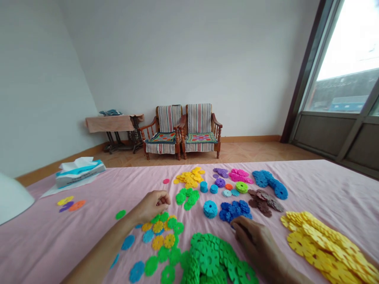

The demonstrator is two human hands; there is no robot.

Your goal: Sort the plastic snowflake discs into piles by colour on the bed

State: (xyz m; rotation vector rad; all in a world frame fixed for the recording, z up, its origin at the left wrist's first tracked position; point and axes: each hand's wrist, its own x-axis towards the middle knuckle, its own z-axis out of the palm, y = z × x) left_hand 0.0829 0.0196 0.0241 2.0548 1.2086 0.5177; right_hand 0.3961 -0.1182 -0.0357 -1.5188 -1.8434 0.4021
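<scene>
The left hand (152,207) hovers over the middle of the pink surface (310,185). Its fingers are curled in and the tips are pressed together. I cannot tell if a piece is between them. Just below it lies a loose patch of mixed discs (162,232), green, yellow and blue, spread flat toward the near edge.

The right hand (256,238) rests palm down, loosely open, with nothing seen in its grip. Its fingertips are at the near edge of the blue discs (235,209), and its wrist is just beside the green pile (210,258), which reaches the near edge.

On the right, a yellow pile (322,240) runs to the near right corner, well apart from the right hand, with a bare strip between them. Brown discs (263,201) lie just to the right of the blue discs. Farther away are small groups sorted by colour: a green group (188,197), a yellow group (191,177), a pink group (239,175) and a far blue group (271,183).

The left part of the surface is mostly open. Only one green disc (120,214), three discs (71,204) and a tissue pack (78,171) near the far left edge lie there. The far right part, behind the yellow pile, is bare cloth up to the edge.
</scene>
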